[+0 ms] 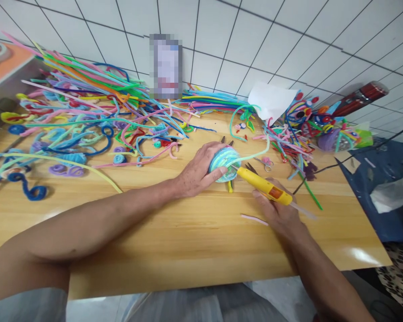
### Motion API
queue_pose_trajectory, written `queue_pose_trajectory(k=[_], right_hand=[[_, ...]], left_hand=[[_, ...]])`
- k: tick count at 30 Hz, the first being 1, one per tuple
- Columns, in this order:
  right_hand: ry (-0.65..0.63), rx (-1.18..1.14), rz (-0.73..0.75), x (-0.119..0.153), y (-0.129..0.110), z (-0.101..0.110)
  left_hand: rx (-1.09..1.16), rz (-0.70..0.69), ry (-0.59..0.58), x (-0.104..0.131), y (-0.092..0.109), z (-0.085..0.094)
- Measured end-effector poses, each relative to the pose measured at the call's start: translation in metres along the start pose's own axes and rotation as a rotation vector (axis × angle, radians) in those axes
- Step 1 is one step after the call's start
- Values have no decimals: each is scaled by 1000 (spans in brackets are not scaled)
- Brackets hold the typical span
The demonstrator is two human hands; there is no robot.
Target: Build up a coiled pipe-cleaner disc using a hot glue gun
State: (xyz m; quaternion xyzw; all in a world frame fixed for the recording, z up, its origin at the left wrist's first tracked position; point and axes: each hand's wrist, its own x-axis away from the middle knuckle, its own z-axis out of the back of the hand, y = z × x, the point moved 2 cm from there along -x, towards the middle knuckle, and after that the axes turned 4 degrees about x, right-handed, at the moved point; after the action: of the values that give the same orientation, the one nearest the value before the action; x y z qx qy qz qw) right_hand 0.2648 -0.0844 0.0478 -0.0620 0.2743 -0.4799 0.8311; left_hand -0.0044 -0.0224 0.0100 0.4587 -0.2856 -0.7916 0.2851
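Observation:
My left hand (201, 172) is wrapped round a ball of blue and green pipe cleaner (225, 162), thumb on its front. A pale green strand (255, 154) runs from the ball up to the right. In my right hand (278, 210) is a yellow glue gun (263, 184), its nozzle at the right side of the ball. A clear glue stick (304, 210) sticks out of the gun's back end. Dark plier tips show behind the ball and beside the gun; a yellow handle (230, 186) shows below the ball.
Piled pipe cleaners (83, 107) cover the left and back of the wooden table (174, 250). Small scissors (267, 166), a white paper (272, 100), a red flask (362, 98) and a black cable (325, 167) lie right. A phone-like blurred panel (167, 67) stands at the wall.

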Motion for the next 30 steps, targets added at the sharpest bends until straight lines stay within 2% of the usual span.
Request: queue_pose_trajectory(k=[8, 16, 26, 30], right_hand=[[-38, -12, -24, 1, 1, -1], [-16, -24, 9, -1, -3, -1], [-35, -54, -70, -1, -2, -1], [-30, -136, -136, 3, 0, -2]], left_hand=[[3, -17, 10, 0, -2, -1], [10, -7, 8, 0, -2, -1], [8, -10, 12, 0, -3, -1], [9, -3, 17, 0, -2, -1]])
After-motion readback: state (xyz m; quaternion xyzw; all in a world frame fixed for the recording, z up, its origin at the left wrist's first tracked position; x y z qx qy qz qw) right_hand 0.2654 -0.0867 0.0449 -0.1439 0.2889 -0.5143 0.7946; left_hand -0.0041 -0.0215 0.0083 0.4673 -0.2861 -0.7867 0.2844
